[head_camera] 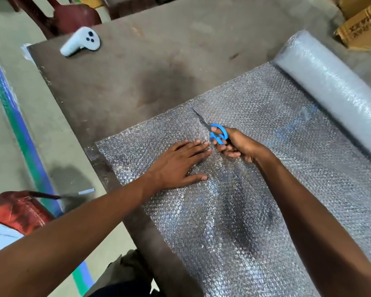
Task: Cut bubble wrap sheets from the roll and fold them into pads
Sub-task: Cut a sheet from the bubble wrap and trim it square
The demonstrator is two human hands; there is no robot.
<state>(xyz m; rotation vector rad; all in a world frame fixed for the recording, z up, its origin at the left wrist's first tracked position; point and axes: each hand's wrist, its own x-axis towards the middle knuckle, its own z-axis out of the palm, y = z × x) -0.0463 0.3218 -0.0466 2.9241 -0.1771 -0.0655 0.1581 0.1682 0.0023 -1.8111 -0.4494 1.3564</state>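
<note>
Across the near half of the brown table point(137, 67), clear bubble wrap sheet point(255, 129) lies unrolled from its roll point(330, 82). Right hand point(238, 144) grips blue-handled scissors point(217, 133) (blades nearly through); left hand point(180, 163) presses flat, fingers spread. Puckered wrap could skew the cut.

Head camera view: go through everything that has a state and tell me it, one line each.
bubble wrap roll: partly unrolled
bubble wrap sheet: flat, partly cut
scissors: gripped, blades in sheet
left hand: flat, pressing sheet
right hand: holding scissors
white controller: lying untouched
</note>
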